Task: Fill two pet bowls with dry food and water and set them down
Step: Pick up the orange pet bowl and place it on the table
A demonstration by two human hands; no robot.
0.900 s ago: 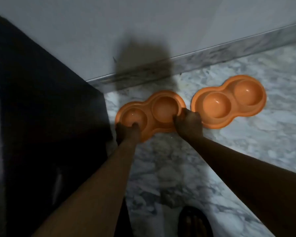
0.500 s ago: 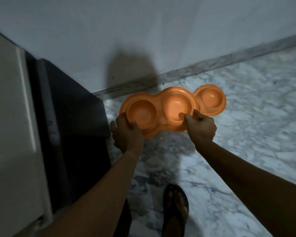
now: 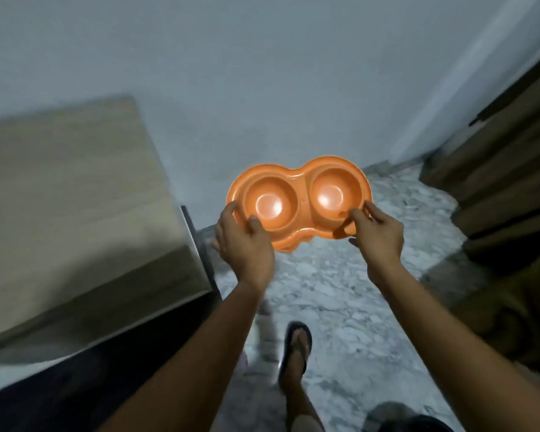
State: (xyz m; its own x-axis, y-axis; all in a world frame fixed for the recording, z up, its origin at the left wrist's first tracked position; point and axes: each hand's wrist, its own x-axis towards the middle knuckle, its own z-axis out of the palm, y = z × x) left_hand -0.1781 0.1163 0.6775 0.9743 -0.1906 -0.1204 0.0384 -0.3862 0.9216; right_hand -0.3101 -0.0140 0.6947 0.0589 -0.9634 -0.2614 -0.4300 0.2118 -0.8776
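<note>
An orange double pet bowl with two round, empty, shiny wells is held up in the air, level, in front of the wall. My left hand grips its left near rim, thumb on top. My right hand pinches its right near rim. A further orange edge shows just below the bowl; I cannot tell whether it is a second bowl stacked under it. No food or water is in view.
A light wooden cabinet top with a dark side stands at the left. The marble floor runs to the grey wall. Brown wooden panels stand at the right. My sandalled foot is below.
The bowl has been lifted off the floor and raised in both hands. The view has risen with it, and the other orange bowl on the floor is no longer seen.
</note>
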